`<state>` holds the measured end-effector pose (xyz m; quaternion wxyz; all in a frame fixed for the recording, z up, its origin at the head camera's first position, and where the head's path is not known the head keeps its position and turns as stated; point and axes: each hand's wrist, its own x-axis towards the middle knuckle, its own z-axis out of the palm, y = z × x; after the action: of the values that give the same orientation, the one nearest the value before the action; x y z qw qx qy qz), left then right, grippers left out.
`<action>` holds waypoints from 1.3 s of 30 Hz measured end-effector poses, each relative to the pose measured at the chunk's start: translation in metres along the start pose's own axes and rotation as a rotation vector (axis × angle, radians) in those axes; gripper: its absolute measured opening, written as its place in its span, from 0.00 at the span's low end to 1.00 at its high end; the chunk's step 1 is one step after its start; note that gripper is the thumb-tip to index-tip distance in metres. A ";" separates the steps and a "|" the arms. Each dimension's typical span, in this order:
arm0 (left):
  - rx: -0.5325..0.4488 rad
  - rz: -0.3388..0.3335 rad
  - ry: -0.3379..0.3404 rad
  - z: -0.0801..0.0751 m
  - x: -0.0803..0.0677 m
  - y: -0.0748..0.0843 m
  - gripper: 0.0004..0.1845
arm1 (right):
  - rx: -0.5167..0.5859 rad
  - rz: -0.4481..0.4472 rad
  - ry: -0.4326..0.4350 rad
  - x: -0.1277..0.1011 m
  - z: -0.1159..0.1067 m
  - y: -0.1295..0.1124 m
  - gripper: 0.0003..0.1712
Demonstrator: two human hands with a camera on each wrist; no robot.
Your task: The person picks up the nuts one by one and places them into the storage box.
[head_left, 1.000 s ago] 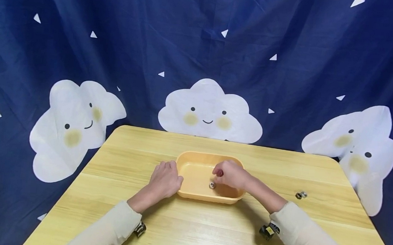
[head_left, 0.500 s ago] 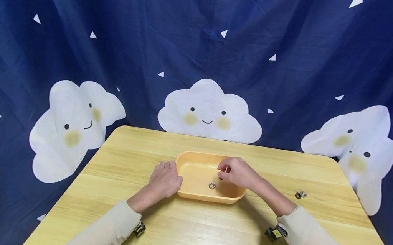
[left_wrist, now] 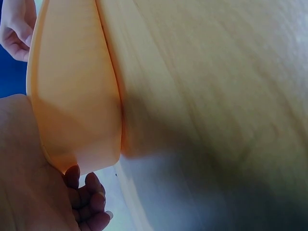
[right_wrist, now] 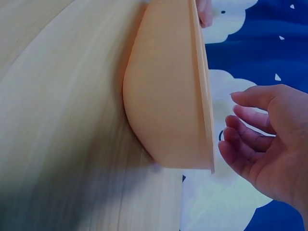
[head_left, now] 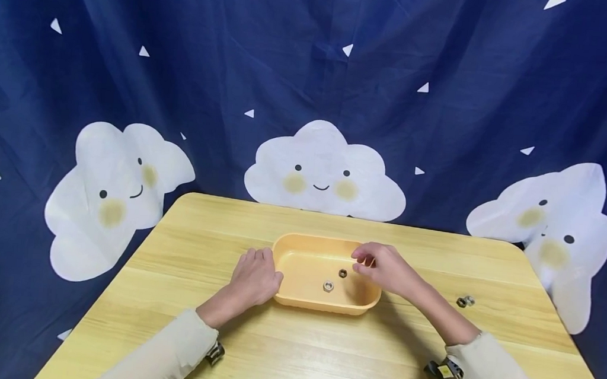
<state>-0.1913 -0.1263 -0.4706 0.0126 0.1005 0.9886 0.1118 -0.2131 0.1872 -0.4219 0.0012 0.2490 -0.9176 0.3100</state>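
The person's right hand [head_left: 385, 269] hovers above the right end of the shallow orange tray [head_left: 299, 244], fingers loose and spread, holding nothing. Two nuts lie on the tray floor: a dark one [head_left: 342, 273] just below the fingertips and a silvery one [head_left: 328, 286] nearer the front wall. The left hand [head_left: 255, 278] rests against the tray's left end, fingers curled at the rim. Two more nuts [head_left: 465, 301] sit together on the wooden table [head_left: 322, 357], well off to the right.

The tray looks light, I think; if the steadying hand slackens or the withdrawing wrist clips the rim, it could skid and the nuts roll about.

Half a second ago the right hand was pinched over the tray, the dark nut just under its fingertips; now it has opened and drifted right, and the nut lies clear on the tray floor.
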 end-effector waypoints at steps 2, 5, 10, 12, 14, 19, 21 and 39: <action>0.005 0.000 0.003 0.000 0.001 0.000 0.14 | 0.008 0.001 0.014 -0.003 -0.002 0.002 0.10; 0.007 0.001 0.004 0.000 0.001 -0.001 0.14 | 0.014 0.004 0.036 -0.006 -0.005 0.003 0.10; 0.004 -0.002 0.002 0.000 0.001 -0.001 0.14 | 0.014 0.008 0.061 -0.010 -0.008 0.005 0.11; 0.000 -0.005 0.001 0.000 0.001 0.000 0.14 | 0.011 0.010 0.069 -0.012 -0.009 0.006 0.12; -0.003 -0.007 -0.001 0.000 0.000 0.000 0.14 | 0.009 0.015 0.079 -0.014 -0.011 0.007 0.12; -0.006 -0.011 -0.003 0.001 0.001 0.001 0.14 | 0.015 0.024 0.104 -0.021 -0.017 0.011 0.12; -0.004 -0.012 -0.002 0.000 0.001 0.001 0.14 | 0.023 0.032 0.111 -0.024 -0.020 0.012 0.12; 0.002 -0.006 0.009 0.000 0.001 0.001 0.15 | 0.049 0.089 0.193 -0.052 -0.039 0.026 0.11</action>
<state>-0.1923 -0.1253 -0.4706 0.0083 0.0971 0.9890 0.1114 -0.1850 0.2512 -0.4133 0.0696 0.1770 -0.9154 0.3547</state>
